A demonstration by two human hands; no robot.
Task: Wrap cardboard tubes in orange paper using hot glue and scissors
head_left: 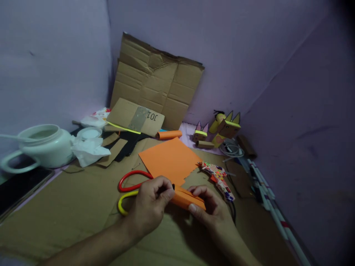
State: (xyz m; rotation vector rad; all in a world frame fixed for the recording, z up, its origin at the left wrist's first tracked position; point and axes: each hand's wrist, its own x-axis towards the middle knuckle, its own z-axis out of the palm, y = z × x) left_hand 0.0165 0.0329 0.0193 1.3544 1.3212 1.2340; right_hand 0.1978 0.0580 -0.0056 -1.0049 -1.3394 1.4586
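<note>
My right hand (215, 212) holds an orange paper tube (185, 197), thumb in front and fingers behind it. A lengthwise seam or fold shows along its top. At the tube's left end my left hand (152, 203) is closed in a pinch. A small black piece (173, 187) shows beside its fingertips; what exactly they grip is hidden. Scissors with one red handle (120, 183) and one yellow handle (122, 203) lie partly behind my left hand. Behind both hands lies an orange paper sheet (169, 157) with a ragged right edge.
A colourful glue gun (217, 175) lies at right, its cable near my right hand. Another orange roll (169, 135) and paper animal figures (227, 127) are farther back. A white pot (46, 147), crumpled tissue (88, 149) and phone (22, 190) are at left. Cardboard (158, 77) leans on the wall.
</note>
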